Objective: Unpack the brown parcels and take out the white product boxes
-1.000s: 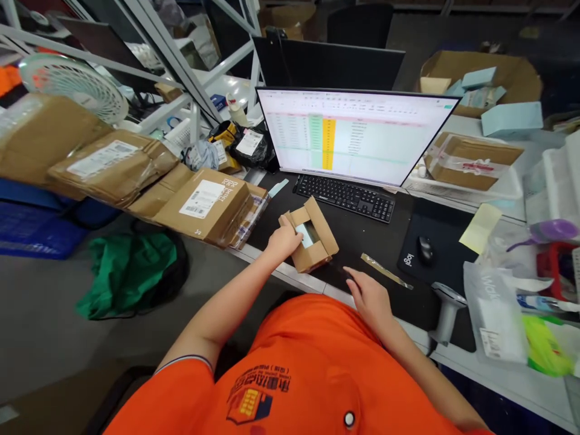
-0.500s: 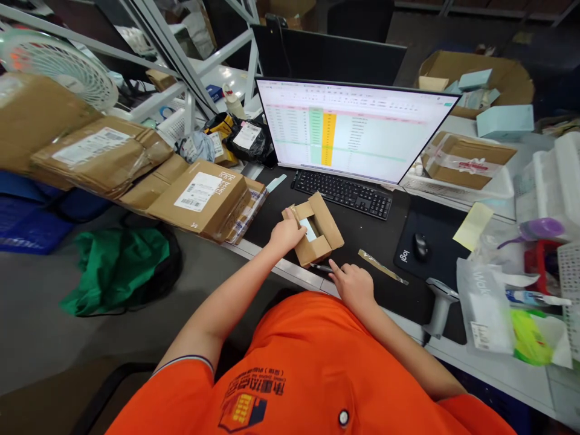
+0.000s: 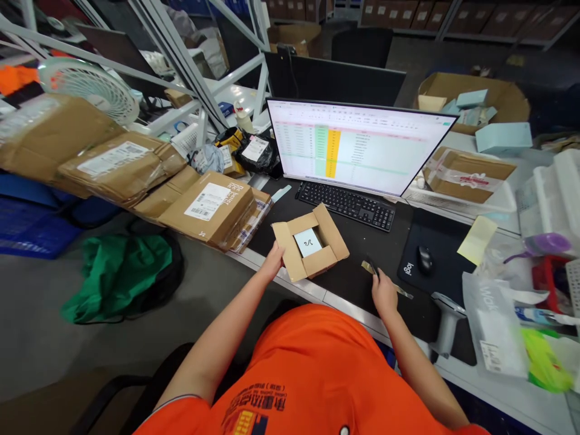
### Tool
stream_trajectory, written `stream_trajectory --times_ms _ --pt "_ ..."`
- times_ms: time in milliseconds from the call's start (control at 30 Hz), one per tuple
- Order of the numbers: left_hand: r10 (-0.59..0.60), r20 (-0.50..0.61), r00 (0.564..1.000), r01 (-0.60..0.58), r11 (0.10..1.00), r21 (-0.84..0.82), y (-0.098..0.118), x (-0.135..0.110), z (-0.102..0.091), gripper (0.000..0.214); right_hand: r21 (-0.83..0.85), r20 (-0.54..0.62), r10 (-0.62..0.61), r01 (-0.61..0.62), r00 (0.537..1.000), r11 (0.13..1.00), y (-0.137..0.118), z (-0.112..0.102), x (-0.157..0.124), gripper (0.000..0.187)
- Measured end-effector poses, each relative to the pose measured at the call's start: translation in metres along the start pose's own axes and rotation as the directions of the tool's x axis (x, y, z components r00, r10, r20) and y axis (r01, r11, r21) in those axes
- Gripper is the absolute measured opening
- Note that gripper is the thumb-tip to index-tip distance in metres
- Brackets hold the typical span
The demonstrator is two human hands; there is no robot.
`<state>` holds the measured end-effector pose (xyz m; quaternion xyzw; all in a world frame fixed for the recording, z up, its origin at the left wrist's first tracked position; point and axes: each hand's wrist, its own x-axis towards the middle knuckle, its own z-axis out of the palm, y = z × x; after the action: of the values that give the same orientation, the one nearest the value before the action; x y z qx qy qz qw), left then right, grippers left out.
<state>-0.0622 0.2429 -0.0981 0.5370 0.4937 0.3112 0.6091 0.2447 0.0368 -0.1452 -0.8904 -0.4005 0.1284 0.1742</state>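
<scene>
A small cardboard box (image 3: 335, 235) stands on the black desk mat, its flaps folded outward. Inside it lies a pale blue box (image 3: 308, 242) with a dark handwritten mark on top. My left hand (image 3: 272, 262) grips the cardboard box at its left side, partly hidden under a flap. To the right, my right hand (image 3: 385, 294) is closed around a slim dark tool (image 3: 373, 266); whether it is a knife or a pen I cannot tell. Beneath that hand a strip of brown tape (image 3: 403, 292) lies on the mat.
Behind the box are a keyboard (image 3: 347, 205) and a monitor (image 3: 362, 145). Taped parcels (image 3: 208, 205) are stacked at left. On the right lie a mouse (image 3: 425, 260), a barcode scanner (image 3: 446, 323) and a clear plastic bag (image 3: 493, 326). A green bag (image 3: 120, 278) is on the floor.
The flaps have spread outward, showing more of the pale blue box. My left hand has shifted to the box's lower left side. My right hand has moved right with the dark tool, over the tape.
</scene>
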Motion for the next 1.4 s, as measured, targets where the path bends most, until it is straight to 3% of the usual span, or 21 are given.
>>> stream_trajectory --times_ms 67,133,200,267,300,333,367,467,600,700,767,867,1000,1100,1200,1267,1333,1400 --pt "0.137 -0.104 0.985 -0.11 0.965 0.237 -0.008 -0.003 -0.005 0.07 -0.001 -0.051 -0.083 0.083 0.995 0.997 -0.009 -0.004 0.006 0.048" --pt "0.344 -0.073 0.936 -0.241 0.777 0.582 -0.004 -0.004 -0.01 0.065 0.042 -0.192 -0.228 0.241 0.954 0.97 -0.032 -0.016 0.006 0.045" --pt "0.45 0.136 0.883 -0.371 0.488 0.79 0.008 -0.002 -0.012 0.05 0.095 -0.308 -0.455 0.503 0.836 0.859 -0.068 -0.03 0.003 0.041" --pt "0.437 0.332 0.836 -0.476 0.274 0.836 0.025 0.002 -0.012 0.038 0.126 -0.27 -0.696 0.741 0.665 0.66 -0.112 -0.038 0.0 0.038" --pt "0.42 0.372 0.828 -0.491 0.219 0.844 0.032 0.004 -0.011 0.036 0.124 -0.202 -0.778 0.803 0.595 0.583 -0.134 -0.039 0.0 0.037" --pt "0.407 0.38 0.83 -0.484 0.188 0.855 0.039 0.005 -0.009 0.034 0.103 -0.124 -0.821 0.83 0.557 0.548 -0.155 -0.039 0.001 0.037" --pt "0.398 0.372 0.839 -0.467 0.173 0.867 0.044 0.007 -0.007 0.035 0.066 -0.047 -0.835 0.835 0.549 0.546 -0.172 -0.037 0.003 0.036" --pt "0.392 0.331 0.858 -0.419 0.164 0.893 0.05 0.01 -0.005 0.042 -0.051 0.074 -0.781 0.784 0.62 0.618 -0.197 -0.036 0.015 0.029" --pt "0.397 0.242 0.886 -0.338 0.192 0.921 0.05 0.015 -0.01 0.058 -0.001 0.129 -0.738 0.745 0.662 0.667 -0.175 -0.043 0.021 0.042" --pt "0.336 0.098 0.937 -0.222 0.354 0.909 0.053 0.027 -0.01 0.061 0.02 0.216 -0.713 0.727 0.667 0.686 -0.157 -0.046 0.012 0.023" --pt "0.281 0.011 0.96 -0.157 0.506 0.848 0.055 0.041 -0.005 0.055 -0.028 0.197 -0.657 0.674 0.728 0.738 -0.159 -0.045 0.003 0.019" --pt "0.224 -0.095 0.97 -0.071 0.633 0.771 0.055 0.061 0.004 0.061 -0.161 0.179 -0.565 0.591 0.805 0.79 -0.184 -0.042 -0.01 0.051" --pt "0.183 -0.155 0.971 -0.01 0.677 0.736 0.054 0.072 0.004 0.075 -0.358 0.314 -0.441 0.535 0.841 0.765 -0.228 -0.038 -0.016 0.09" --pt "0.194 -0.154 0.969 -0.017 0.672 0.74 0.056 0.066 -0.005 0.063 -0.368 0.356 -0.379 0.501 0.854 0.783 -0.24 -0.039 -0.01 0.099" --pt "0.2 -0.152 0.968 -0.014 0.646 0.763 0.058 0.055 -0.013 0.053 -0.217 0.215 -0.435 0.477 0.875 0.852 -0.23 -0.052 -0.001 0.099" --pt "0.193 -0.154 0.969 -0.002 0.628 0.779 0.06 0.049 -0.015 0.051 -0.042 -0.009 -0.476 0.475 0.879 0.879 -0.218 -0.068 0.0 0.097" --pt "0.192 -0.156 0.969 0.005 0.615 0.789 0.063 0.042 -0.015 0.051 0.125 -0.288 -0.474 0.524 0.832 0.843 -0.206 -0.087 -0.004 0.094" --pt "0.219 -0.167 0.961 0.002 0.6 0.8 0.068 0.032 -0.014 0.053 0.214 -0.508 -0.442 0.606 0.739 0.766 -0.195 -0.107 -0.013 0.091"
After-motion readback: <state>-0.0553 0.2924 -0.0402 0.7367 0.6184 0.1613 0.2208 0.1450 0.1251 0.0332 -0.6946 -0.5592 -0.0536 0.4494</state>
